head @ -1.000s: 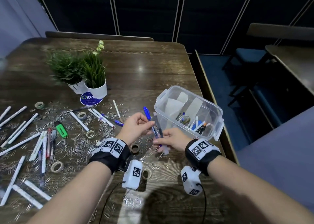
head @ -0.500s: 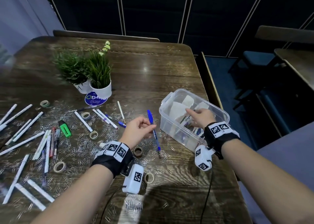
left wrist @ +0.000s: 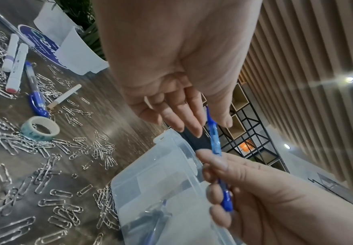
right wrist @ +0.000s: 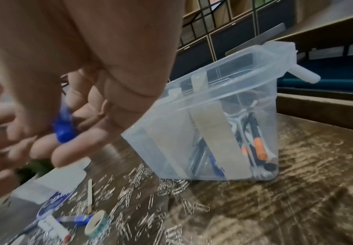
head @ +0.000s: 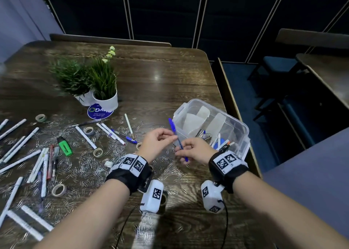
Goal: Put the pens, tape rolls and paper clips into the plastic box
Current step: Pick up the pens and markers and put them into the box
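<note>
Both hands hold one blue pen (head: 172, 126) just left of the clear plastic box (head: 243, 143). My left hand (head: 171, 135) pinches the pen's upper part between thumb and forefinger (left wrist: 194, 131). My right hand (head: 182, 151) grips its lower part, fingers curled round the blue pen (right wrist: 63, 131). The plastic box (right wrist: 213, 116) stands open with several pens (head: 219, 141) inside. More pens (head: 43, 162), tape rolls (head: 98, 152) and scattered paper clips (head: 85, 165) lie on the table to the left.
Two potted plants (head: 103, 90) stand at the back left beside a round blue sticker (head: 100, 112). A green highlighter (head: 65, 146) lies among the pens. The box sits close to the table's right edge (head: 238, 120); chairs stand beyond it.
My right hand came out of the box and moved left to the blue pen, and it now grips the pen's lower part. The left hand kept pinching the pen.
</note>
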`<state>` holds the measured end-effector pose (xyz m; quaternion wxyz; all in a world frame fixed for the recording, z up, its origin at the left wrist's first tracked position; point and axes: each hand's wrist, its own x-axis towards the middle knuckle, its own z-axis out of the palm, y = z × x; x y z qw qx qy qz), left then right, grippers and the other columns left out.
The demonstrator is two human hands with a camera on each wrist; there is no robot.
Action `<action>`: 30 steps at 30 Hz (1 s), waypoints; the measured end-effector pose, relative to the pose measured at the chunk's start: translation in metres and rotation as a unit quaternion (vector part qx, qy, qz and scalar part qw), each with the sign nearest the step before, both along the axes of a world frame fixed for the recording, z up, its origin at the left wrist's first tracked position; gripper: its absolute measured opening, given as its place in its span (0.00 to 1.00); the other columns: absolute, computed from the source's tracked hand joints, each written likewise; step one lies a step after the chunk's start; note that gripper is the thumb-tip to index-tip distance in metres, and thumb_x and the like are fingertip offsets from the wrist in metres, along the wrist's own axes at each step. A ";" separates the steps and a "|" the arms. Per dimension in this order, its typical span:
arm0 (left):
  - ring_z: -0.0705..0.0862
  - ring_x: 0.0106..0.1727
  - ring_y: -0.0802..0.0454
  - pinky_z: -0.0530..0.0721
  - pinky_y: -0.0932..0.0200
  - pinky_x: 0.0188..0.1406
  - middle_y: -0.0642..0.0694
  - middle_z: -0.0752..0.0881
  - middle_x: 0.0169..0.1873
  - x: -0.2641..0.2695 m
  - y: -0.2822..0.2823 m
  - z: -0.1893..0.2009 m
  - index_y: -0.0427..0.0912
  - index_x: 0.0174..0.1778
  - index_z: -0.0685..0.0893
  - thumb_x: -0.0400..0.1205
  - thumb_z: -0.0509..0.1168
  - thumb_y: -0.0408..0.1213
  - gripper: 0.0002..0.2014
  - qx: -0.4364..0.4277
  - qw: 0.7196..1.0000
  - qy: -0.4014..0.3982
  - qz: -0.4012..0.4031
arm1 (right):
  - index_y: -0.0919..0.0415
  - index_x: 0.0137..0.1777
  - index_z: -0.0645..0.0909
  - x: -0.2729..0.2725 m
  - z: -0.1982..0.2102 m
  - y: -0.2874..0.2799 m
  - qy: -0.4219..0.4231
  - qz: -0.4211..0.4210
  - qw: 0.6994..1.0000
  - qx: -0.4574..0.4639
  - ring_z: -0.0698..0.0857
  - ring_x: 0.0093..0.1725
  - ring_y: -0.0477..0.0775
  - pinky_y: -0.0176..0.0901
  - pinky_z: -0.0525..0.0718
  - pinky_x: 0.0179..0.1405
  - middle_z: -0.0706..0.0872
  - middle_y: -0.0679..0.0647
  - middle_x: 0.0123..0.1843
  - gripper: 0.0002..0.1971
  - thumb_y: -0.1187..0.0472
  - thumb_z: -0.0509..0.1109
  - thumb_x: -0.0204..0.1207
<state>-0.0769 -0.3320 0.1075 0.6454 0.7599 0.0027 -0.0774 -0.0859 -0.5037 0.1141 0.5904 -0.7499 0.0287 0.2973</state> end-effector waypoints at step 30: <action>0.83 0.40 0.50 0.78 0.59 0.41 0.49 0.85 0.36 -0.060 0.283 -0.068 0.46 0.40 0.81 0.79 0.70 0.45 0.08 0.257 0.947 0.157 0.108 | 0.57 0.51 0.83 0.026 -0.018 0.156 -0.154 -0.103 0.968 -0.168 0.83 0.44 0.48 0.33 0.80 0.42 0.87 0.51 0.46 0.13 0.52 0.79 0.72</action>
